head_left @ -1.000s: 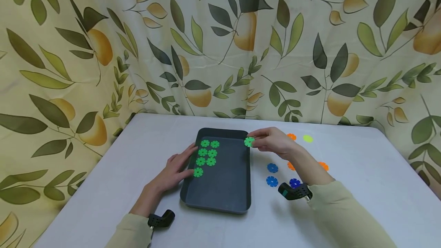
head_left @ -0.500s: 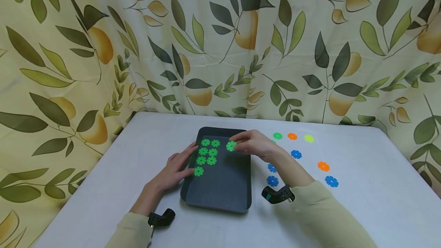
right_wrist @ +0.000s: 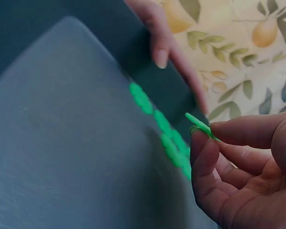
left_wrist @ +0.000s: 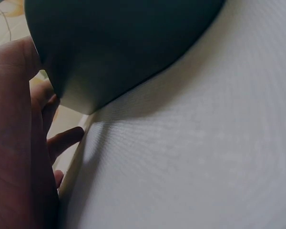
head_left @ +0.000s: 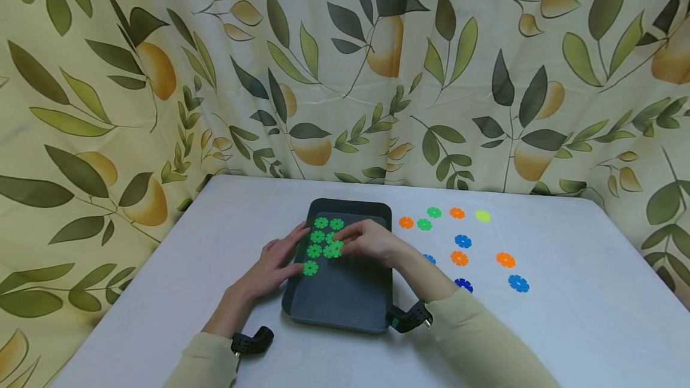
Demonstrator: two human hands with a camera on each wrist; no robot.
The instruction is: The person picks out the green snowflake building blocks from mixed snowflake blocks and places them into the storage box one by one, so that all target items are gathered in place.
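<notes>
A dark grey tray (head_left: 372, 304) lies on the white table, with several green notched discs (head_left: 321, 223) in two columns at its far left. My right hand (head_left: 341, 243) hovers over those columns and pinches one more green disc (right_wrist: 200, 126) between thumb and fingertips, held edge-up just above the tray floor. My left hand (head_left: 293, 253) rests flat against the tray's left rim with its fingers straight, next to the nearest green disc (head_left: 309, 268). In the left wrist view only my palm (left_wrist: 14, 143) and the tray's outer wall (left_wrist: 124, 47) show.
Loose discs lie on the table right of the tray: orange (head_left: 406, 223), green (head_left: 424, 224), yellow-green (head_left: 483, 216), blue (head_left: 462, 241), dark blue (head_left: 463, 285). A leaf-printed curtain (head_left: 345, 76) hangs behind the table. The tray's near half (head_left: 345, 292) holds no discs.
My right hand has carried the green disc leftward from the tray's far right edge to the columns of green discs. The left hand has stayed on the tray's left rim.
</notes>
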